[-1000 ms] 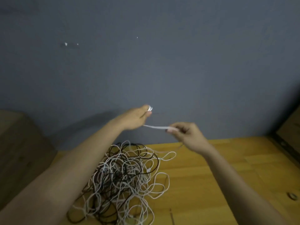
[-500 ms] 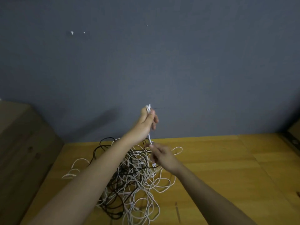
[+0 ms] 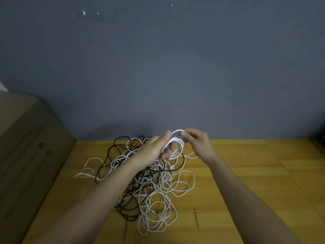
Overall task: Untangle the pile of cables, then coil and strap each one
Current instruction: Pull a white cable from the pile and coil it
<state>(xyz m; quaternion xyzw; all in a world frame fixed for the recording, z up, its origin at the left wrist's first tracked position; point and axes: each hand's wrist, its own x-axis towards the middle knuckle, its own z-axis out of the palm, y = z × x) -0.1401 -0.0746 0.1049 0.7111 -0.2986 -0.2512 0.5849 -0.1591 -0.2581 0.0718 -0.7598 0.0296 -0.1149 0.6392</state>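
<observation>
A tangled pile of white and black cables (image 3: 149, 184) lies on the wooden table (image 3: 246, 182). Above its far side I hold a small white cable coil (image 3: 175, 143) with loops hanging around my left hand's fingers. My left hand (image 3: 158, 150) grips the coil, thumb up against it. My right hand (image 3: 197, 140) pinches the top of the white loop between thumb and fingers, just right of the left hand. A loose end of the coil trails down toward the pile.
A grey-blue wall (image 3: 175, 67) stands right behind the table. A brown cardboard box (image 3: 26, 147) sits against the table's left side. A dark object shows at the far right edge (image 3: 321, 143).
My right hand rose from the pile to the left hand's height, laying another white loop onto the coil. The left hand dropped slightly. The camera tilted down.
</observation>
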